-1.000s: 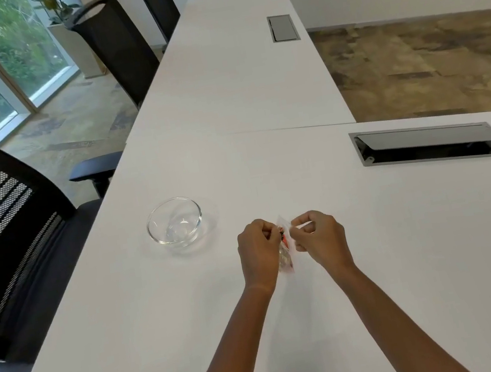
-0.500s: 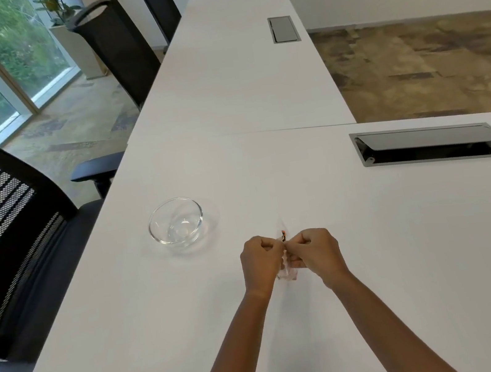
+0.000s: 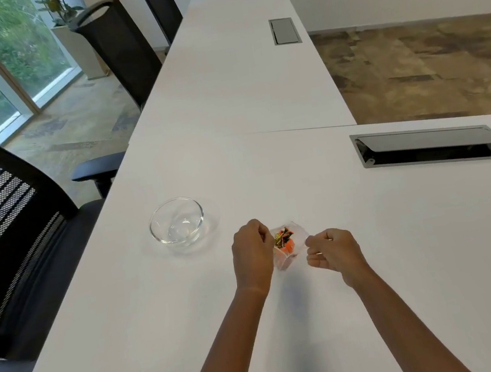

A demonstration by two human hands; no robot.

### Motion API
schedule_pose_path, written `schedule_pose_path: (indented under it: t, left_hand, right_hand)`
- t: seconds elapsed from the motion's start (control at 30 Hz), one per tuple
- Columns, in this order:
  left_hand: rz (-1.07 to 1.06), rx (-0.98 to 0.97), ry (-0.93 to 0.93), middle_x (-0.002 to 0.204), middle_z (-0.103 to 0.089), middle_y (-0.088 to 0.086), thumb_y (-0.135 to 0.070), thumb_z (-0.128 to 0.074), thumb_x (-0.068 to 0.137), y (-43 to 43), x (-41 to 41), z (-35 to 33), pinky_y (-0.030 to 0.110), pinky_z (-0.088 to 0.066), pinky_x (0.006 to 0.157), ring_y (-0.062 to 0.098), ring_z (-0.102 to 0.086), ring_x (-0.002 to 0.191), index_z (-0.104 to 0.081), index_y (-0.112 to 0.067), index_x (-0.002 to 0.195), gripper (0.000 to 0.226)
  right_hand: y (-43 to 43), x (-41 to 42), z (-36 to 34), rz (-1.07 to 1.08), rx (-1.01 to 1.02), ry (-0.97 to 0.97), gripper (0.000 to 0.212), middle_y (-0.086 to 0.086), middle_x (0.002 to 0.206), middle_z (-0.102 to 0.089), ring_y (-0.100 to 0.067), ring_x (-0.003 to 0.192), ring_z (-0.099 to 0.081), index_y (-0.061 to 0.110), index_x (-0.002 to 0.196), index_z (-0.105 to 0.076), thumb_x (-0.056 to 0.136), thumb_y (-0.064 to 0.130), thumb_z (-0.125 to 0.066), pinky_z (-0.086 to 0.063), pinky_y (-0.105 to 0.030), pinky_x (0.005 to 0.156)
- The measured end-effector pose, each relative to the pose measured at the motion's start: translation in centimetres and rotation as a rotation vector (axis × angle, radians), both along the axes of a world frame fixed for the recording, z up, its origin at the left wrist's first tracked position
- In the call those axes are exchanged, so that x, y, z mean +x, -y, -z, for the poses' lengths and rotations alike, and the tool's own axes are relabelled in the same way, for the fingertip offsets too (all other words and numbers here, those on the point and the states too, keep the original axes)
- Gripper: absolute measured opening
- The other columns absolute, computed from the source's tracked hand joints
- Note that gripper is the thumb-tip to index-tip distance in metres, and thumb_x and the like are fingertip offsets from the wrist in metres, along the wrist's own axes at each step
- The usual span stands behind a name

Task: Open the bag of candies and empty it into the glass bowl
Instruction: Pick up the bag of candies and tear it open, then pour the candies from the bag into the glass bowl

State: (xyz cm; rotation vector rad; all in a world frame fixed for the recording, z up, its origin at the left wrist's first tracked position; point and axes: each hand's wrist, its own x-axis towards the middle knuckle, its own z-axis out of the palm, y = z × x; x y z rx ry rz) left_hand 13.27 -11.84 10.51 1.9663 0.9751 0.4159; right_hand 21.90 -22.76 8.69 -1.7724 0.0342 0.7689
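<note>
Fingertips of left hand (image 3: 252, 251) and right hand (image 3: 330, 251) curled under, hidden where pinching the clear bag (image 3: 293, 244). Candies (image 3: 285, 239) inside too small and blurred to count. Both forearms cut off by bottom edge.

2 bare forearms, sleeveless to the frame edge; left hand (image 3: 251, 253) and right hand (image 3: 333, 250) ringless.

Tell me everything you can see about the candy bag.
The candy bag is small, of clear, thin plastic, with orange and dark, gold-flecked candies inside. Its mouth is pulled wide between the left hand and right hand, each pinching one side. It sits low over the white table, right of the empty glass bowl.
</note>
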Motion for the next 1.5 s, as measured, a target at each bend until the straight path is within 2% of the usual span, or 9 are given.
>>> schedule_pose_path:
  t: [0.07, 0.23, 0.53, 0.7, 0.87, 1.0, 1.2, 1.33, 1.5]
  left_hand:
    - [0.041, 0.061, -0.019, 0.078, -0.062, 0.012, -0.001, -0.047, 0.086, 0.1, 0.2, -0.4, 0.032, -0.043, 0.063, 0.020, -0.052, 0.069, -0.056, -0.007, 0.074, 0.016]
    - [0.118, 0.239, -0.028, 0.091, -0.064, 0.011, -0.007, -0.046, 0.090, -0.3, 0.1, -1.7, 0.028, -0.043, 0.068, 0.023, -0.058, 0.082, -0.060, -0.005, 0.085, 0.015]
    - [0.225, 0.329, 0.059, 0.093, -0.065, 0.008, -0.013, -0.048, 0.092, -0.7, 0.7, -4.0, 0.030, -0.046, 0.073, 0.020, -0.057, 0.089, -0.065, -0.008, 0.090, 0.017]
    - [0.224, 0.324, 0.127, 0.091, -0.064, 0.006, -0.010, -0.049, 0.090, -0.9, 1.0, -4.4, 0.019, -0.040, 0.065, 0.009, -0.051, 0.081, -0.066, -0.010, 0.087, 0.017]
    - [0.181, 0.260, 0.193, 0.089, -0.065, 0.006, -0.007, -0.052, 0.089, -1.1, 1.3, -4.6, 0.027, -0.045, 0.072, 0.012, -0.054, 0.082, -0.066, -0.009, 0.084, 0.015]
    - [0.178, 0.160, 0.244, 0.090, -0.068, 0.008, -0.006, -0.056, 0.086, -1.8, 1.1, -4.1, 0.027, -0.047, 0.075, 0.015, -0.058, 0.083, -0.068, -0.009, 0.083, 0.012]
    - [0.163, 0.045, 0.321, 0.088, -0.066, -0.009, -0.012, -0.060, 0.087, -4.2, 0.6, -2.9, 0.006, -0.042, 0.072, 0.007, -0.059, 0.084, -0.071, -0.012, 0.092, 0.012]
    - [-0.072, 0.116, 0.328, 0.107, -0.069, 0.014, -0.011, -0.058, 0.089, -7.9, -0.5, -1.6, 0.018, -0.042, 0.079, 0.020, -0.060, 0.095, -0.069, -0.004, 0.101, 0.017]
    - [-0.421, 0.147, -0.005, 0.126, -0.050, 0.026, -0.015, -0.050, 0.092, -12.7, -2.5, 1.4, 0.043, -0.040, 0.100, 0.039, -0.049, 0.118, -0.054, -0.005, 0.124, 0.034]
  right_hand:
    - [0.4, 0.3, 0.1, -0.024, 0.136, -0.175, 0.012, -0.012, 0.078, -0.059, -0.023, 0.067, -0.061, 0.004, 0.083, -0.058, 0.086, 0.015, -0.062, -0.055, -0.027, 0.064]
    - [0.6, 0.8, 0.9, 0.093, 0.419, -0.521, 0.049, -0.015, 0.113, -0.053, -0.027, 0.095, -0.058, 0.012, 0.112, -0.056, 0.085, 0.053, -0.052, -0.052, -0.036, 0.076]
    - [-1.3, -1.0, 4.0, 0.129, 0.811, -0.813, 0.066, -0.024, 0.140, -0.041, -0.046, 0.121, -0.049, 0.021, 0.132, -0.045, 0.080, 0.060, -0.052, -0.049, -0.058, 0.091]
    - [-2.1, -1.6, 4.6, 0.043, 0.988, -0.847, 0.071, -0.022, 0.131, -0.050, -0.042, 0.114, -0.055, 0.014, 0.129, -0.043, 0.074, 0.056, -0.056, -0.051, -0.052, 0.089]
    - [-2.5, -2.2, 4.2, 0.088, 1.069, -0.842, 0.065, -0.021, 0.119, -0.062, -0.038, 0.109, -0.061, 0.009, 0.124, -0.050, 0.074, 0.050, -0.060, -0.053, -0.045, 0.088]
    - [-3.1, -2.0, 3.7, 0.157, 1.056, -0.762, 0.054, -0.018, 0.116, -0.060, -0.029, 0.106, -0.057, 0.009, 0.123, -0.050, 0.088, 0.050, -0.046, -0.060, -0.032, 0.072]
    - [-4.4, -1.0, 3.2, 0.265, 1.029, -0.755, 0.052, -0.016, 0.130, -0.050, -0.031, 0.117, -0.050, 0.012, 0.130, -0.048, 0.090, 0.046, -0.046, -0.061, -0.029, 0.054]
    - [-5.8, -0.7, 2.8, 0.301, 0.951, -0.726, 0.032, -0.016, 0.116, -0.058, -0.034, 0.109, -0.056, 0.013, 0.096, -0.062, 0.090, 0.042, -0.050, -0.061, -0.036, 0.062]
    - [-8.7, -0.5, 2.0, 0.289, 0.878, -0.687, 0.026, -0.017, 0.110, -0.056, -0.033, 0.090, -0.062, 0.010, 0.089, -0.060, 0.091, 0.036, -0.053, -0.057, -0.038, 0.071]
